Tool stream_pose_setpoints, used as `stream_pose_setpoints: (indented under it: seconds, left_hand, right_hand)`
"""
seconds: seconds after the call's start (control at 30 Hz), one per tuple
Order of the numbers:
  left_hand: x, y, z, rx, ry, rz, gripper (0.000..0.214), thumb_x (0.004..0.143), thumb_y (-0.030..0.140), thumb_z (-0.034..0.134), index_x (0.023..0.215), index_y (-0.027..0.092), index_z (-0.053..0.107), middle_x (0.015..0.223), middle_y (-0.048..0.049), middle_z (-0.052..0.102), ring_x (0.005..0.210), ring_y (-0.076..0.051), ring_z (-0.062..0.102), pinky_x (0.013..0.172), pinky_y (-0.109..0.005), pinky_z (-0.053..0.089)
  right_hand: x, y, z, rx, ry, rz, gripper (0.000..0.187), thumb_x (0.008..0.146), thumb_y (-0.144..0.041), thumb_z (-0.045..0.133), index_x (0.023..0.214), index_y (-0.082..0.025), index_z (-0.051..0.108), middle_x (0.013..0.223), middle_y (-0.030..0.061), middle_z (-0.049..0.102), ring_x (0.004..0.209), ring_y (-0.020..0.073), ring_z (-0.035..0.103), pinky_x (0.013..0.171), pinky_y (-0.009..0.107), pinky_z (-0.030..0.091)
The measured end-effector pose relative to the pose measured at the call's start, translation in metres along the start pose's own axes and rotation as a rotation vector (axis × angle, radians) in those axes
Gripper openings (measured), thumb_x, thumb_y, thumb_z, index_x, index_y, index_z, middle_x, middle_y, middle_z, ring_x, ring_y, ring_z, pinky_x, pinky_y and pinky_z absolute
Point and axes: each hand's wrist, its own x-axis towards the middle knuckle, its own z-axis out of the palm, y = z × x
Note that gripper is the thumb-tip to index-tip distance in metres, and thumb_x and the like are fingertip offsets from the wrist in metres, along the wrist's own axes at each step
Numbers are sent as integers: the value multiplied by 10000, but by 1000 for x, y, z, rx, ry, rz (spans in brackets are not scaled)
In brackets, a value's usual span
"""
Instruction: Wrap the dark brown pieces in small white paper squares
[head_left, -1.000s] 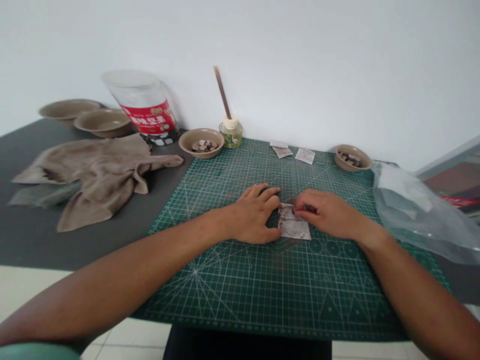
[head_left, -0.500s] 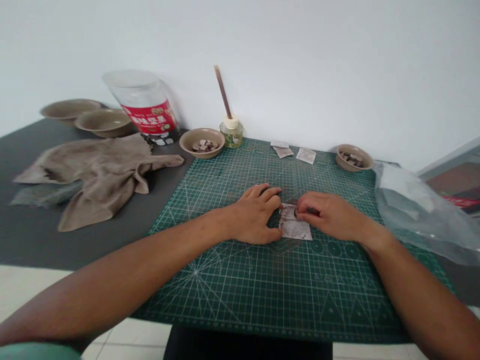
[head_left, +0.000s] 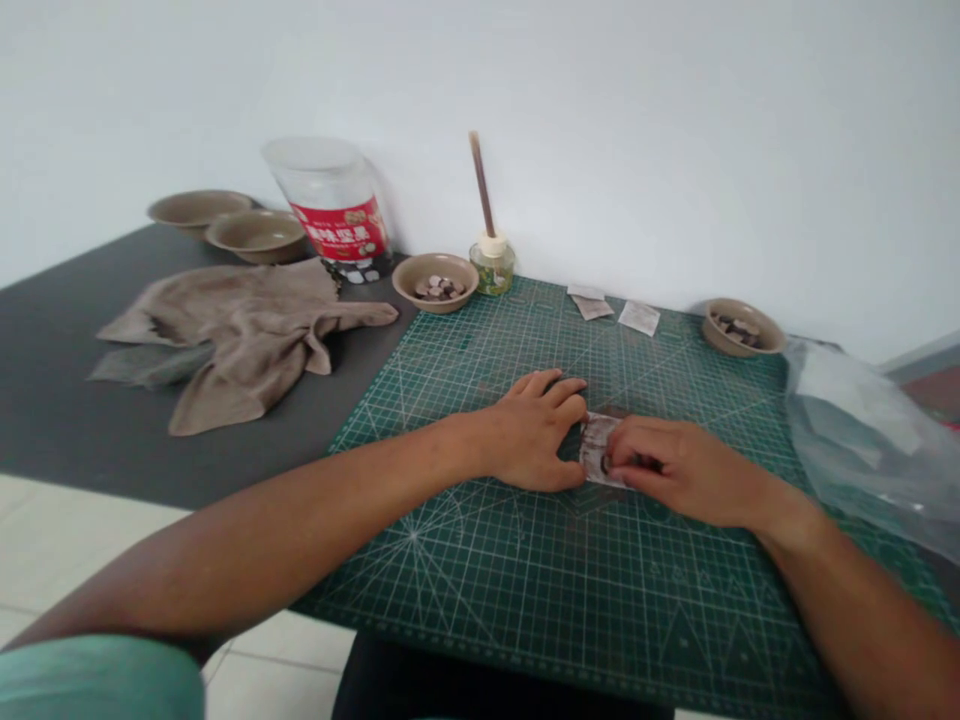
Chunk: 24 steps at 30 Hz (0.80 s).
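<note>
A small whitish paper square (head_left: 592, 452) with brown smudges lies on the green cutting mat (head_left: 517, 590). At its left edge rests my left hand (head_left: 534, 432), fingers spread on the mat, thumb and forefinger touching the paper's corners. Over the right part of the paper, my right hand (head_left: 679, 465) has its fingers pinched around a small dark round piece (head_left: 605, 463), pressed against the surface. Most of that piece is hidden by the fingers, so its exact kind is unclear.
Bowls of small round pieces stand at back left (head_left: 435, 285) and back right (head_left: 742, 328). Paper squares (head_left: 639, 318) lie near the wall. Also around are a reed diffuser (head_left: 492, 265), plastic jar (head_left: 337, 220), brown cloth (head_left: 247, 335), stacked-looking bowls (head_left: 259, 238) and plastic bag (head_left: 862, 430).
My right hand has slid down a little across the paper, covering more of its lower right part. My left hand stays at the paper's left edge. The whole view has shifted somewhat.
</note>
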Motion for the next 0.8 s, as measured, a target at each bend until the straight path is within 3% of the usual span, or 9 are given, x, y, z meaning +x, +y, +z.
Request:
stream_pose_setpoints:
  seconds: [0.2, 0.33, 0.4, 0.57, 0.63, 0.73, 0.8]
  left_hand:
    - [-1, -1, 1, -4, 23, -10, 607, 849, 554, 594, 1314, 175, 506, 1616, -137, 290, 1507, -396, 179, 1213, -546, 186]
    - [-1, -1, 2, -8, 16, 0, 609, 850, 572, 588, 1313, 186, 504, 1611, -137, 300, 1504, -402, 186, 1201, -552, 204]
    - [-1, -1, 2, -5, 13, 7, 633, 853, 583, 578, 1332, 179, 489, 1609, -144, 300, 1505, -401, 183, 1202, -549, 202]
    - [0, -1, 2, 4, 24, -15, 618, 844, 549, 594, 1322, 170, 501, 1617, -138, 286, 1508, -397, 173, 1208, -539, 205]
    - [0, 0, 1, 2, 18, -24, 632, 841, 556, 598, 1339, 180, 501, 1616, -135, 288, 1508, -397, 176, 1209, -548, 202]
    - [0, 0, 0, -8, -4, -14, 620, 850, 575, 584, 1325, 183, 517, 1615, -139, 290, 1509, -396, 181, 1210, -551, 197]
    - [0, 0, 0, -9, -6, -7, 614, 856, 583, 575, 1314, 178, 520, 1614, -144, 291, 1510, -393, 179, 1211, -546, 195]
  right_hand:
    - [10, 5, -1, -130, 181, 139, 99, 971, -278, 550, 937, -228, 628, 985, 39, 664, 866, 197, 621, 753, 328, 453]
    - [3, 4, -6, -61, 36, 62, 100, 961, -273, 580, 889, -233, 636, 922, 9, 675, 822, 170, 622, 746, 303, 455]
    - [3, -3, 1, -13, 29, 17, 116, 978, -269, 559, 892, -233, 628, 938, 6, 673, 860, 166, 628, 767, 296, 458]
    - [12, -2, 6, -145, 205, 149, 99, 986, -267, 535, 950, -218, 613, 1011, 37, 659, 895, 197, 623, 774, 332, 447]
    - [9, 4, 0, -154, 177, 167, 93, 978, -267, 551, 931, -222, 616, 959, 26, 659, 851, 189, 619, 754, 326, 445]
    - [1, 4, -2, -72, 53, 67, 92, 976, -247, 558, 906, -231, 615, 945, 6, 660, 851, 163, 622, 765, 298, 455]
    - [0, 0, 4, -58, 42, 22, 104, 988, -239, 536, 916, -232, 610, 981, 8, 658, 888, 162, 625, 781, 292, 458]
